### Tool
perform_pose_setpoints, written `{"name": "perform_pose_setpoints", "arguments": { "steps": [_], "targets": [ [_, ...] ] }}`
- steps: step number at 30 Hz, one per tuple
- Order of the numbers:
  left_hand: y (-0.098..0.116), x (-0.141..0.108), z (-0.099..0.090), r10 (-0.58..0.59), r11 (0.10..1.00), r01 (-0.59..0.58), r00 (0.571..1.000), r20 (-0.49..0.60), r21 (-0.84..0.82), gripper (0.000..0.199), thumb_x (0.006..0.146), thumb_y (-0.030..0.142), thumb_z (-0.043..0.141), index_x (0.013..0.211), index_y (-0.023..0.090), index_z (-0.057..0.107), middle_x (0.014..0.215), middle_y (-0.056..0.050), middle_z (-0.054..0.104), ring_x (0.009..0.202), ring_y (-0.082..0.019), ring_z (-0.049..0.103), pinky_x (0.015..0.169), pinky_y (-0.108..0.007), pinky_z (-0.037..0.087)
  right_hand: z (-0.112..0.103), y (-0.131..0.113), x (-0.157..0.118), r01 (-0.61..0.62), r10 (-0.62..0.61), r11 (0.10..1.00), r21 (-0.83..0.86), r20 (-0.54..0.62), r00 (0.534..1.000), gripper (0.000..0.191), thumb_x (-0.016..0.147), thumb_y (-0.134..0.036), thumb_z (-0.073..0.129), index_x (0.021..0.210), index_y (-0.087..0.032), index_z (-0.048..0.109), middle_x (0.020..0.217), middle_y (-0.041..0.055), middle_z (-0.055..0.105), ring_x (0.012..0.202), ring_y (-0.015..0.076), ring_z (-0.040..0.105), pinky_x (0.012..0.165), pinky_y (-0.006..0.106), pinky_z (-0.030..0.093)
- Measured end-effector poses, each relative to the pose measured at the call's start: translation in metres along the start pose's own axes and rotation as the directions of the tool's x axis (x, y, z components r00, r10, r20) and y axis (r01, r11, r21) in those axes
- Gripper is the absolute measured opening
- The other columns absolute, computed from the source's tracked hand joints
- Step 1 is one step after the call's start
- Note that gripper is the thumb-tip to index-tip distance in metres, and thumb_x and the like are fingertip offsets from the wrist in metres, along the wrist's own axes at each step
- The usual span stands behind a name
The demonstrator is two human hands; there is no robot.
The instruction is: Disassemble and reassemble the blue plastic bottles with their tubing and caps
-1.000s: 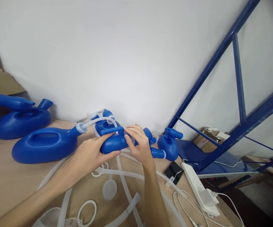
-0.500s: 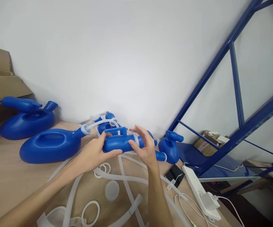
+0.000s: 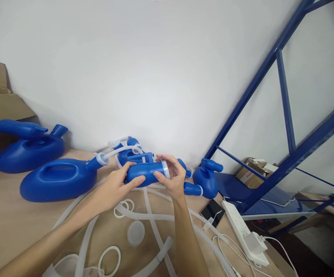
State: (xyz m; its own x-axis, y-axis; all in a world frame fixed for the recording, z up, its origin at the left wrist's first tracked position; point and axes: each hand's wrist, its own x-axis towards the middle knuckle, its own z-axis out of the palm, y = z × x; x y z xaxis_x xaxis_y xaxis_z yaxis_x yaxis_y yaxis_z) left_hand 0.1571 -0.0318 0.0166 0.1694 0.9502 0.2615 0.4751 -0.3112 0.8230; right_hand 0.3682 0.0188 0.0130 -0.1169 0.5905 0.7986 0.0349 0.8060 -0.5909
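Near the middle of the head view, a small blue bottle [image 3: 143,172] with a handle on top lies sideways between my hands. My left hand [image 3: 116,190] is closed round its left end, thumb along the near side. At the other end is a white ring [image 3: 166,169], where my right hand [image 3: 175,177] grips with its thumb on the near side and fingers curled behind. Part of the bottle's far side is hidden. Left of my hands rests a large blue urinal bottle [image 3: 57,182] with a white collar and a clear tube [image 3: 119,151] at its neck.
Further left are another blue bottle [image 3: 29,154] and a cardboard box [image 3: 5,109]. White rings [image 3: 109,261], a round translucent cap [image 3: 136,232] and several tubes lie on the table. To the right are a phone [image 3: 213,213], a power strip [image 3: 237,223] and a blue shelf frame [image 3: 247,92].
My right hand has moved slightly left and its fingers have drawn in round the bottle's white-ringed end. My left hand keeps its hold. The view has shifted slightly.
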Motion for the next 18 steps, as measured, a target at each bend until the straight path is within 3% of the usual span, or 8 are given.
{"name": "perform_pose_setpoints", "arguments": {
  "steps": [3, 8, 12, 15, 18],
  "targets": [
    [-0.001, 0.001, 0.001, -0.018, 0.999, 0.017, 1.0, -0.01, -0.027, 0.07, 0.093, 0.077, 0.048, 0.13, 0.019, 0.064, 0.11, -0.009, 0.078, 0.095, -0.032, 0.072, 0.076, -0.038, 0.054, 0.001, -0.002, 0.003, -0.061, 0.061, 0.998, -0.004, 0.054, 0.997, 0.045, 0.087, -0.049, 0.079, 0.124, -0.025, 0.071, 0.12, 0.0097, 0.073, 0.104, 0.0244, 0.072, 0.097, 0.042, 0.06],
    [-0.001, 0.0, -0.001, -0.007, 1.0, 0.008, 1.0, -0.008, 0.012, 0.069, 0.093, 0.075, 0.048, 0.128, 0.019, 0.068, 0.104, -0.01, 0.08, 0.095, -0.034, 0.073, 0.077, -0.04, 0.055, -0.005, -0.015, 0.005, -0.081, 0.119, 0.977, -0.199, 0.187, 0.975, 0.04, 0.092, -0.057, 0.07, 0.115, -0.025, 0.076, 0.119, 0.0095, 0.066, 0.108, 0.0251, 0.068, 0.101, 0.042, 0.057],
    [-0.001, 0.0, -0.002, 0.004, 0.994, 0.001, 0.999, -0.05, 0.107, 0.07, 0.092, 0.077, 0.049, 0.126, 0.019, 0.069, 0.102, -0.011, 0.08, 0.092, -0.036, 0.075, 0.077, -0.041, 0.055, -0.007, -0.02, 0.007, -0.235, 0.257, 0.959, -0.157, 0.136, 0.957, 0.052, 0.102, -0.064, 0.052, 0.132, -0.025, 0.067, 0.12, 0.0086, 0.072, 0.109, 0.0238, 0.071, 0.098, 0.037, 0.058],
    [-0.003, 0.0, -0.004, 0.033, 0.981, -0.017, 0.996, -0.084, 0.193, 0.077, 0.089, 0.079, 0.051, 0.133, 0.017, 0.065, 0.1, -0.013, 0.08, 0.092, -0.037, 0.075, 0.08, -0.044, 0.056, -0.005, -0.019, 0.007, -0.372, 0.394, 0.915, -0.154, 0.144, 0.908, 0.049, 0.102, -0.063, 0.051, 0.125, -0.025, 0.07, 0.113, 0.0061, 0.076, 0.109, 0.0243, 0.071, 0.097, 0.035, 0.059],
    [-0.004, -0.002, -0.005, 0.062, 0.97, -0.032, 0.991, -0.118, 0.241, 0.081, 0.089, 0.081, 0.048, 0.136, 0.017, 0.061, 0.1, -0.013, 0.08, 0.095, -0.039, 0.076, 0.086, -0.047, 0.056, -0.003, -0.017, 0.006, -0.403, 0.427, 0.901, -0.161, 0.169, 0.888, 0.044, 0.102, -0.06, 0.054, 0.12, -0.024, 0.072, 0.115, 0.0049, 0.075, 0.108, 0.0241, 0.071, 0.094, 0.034, 0.059]
  ]
}}
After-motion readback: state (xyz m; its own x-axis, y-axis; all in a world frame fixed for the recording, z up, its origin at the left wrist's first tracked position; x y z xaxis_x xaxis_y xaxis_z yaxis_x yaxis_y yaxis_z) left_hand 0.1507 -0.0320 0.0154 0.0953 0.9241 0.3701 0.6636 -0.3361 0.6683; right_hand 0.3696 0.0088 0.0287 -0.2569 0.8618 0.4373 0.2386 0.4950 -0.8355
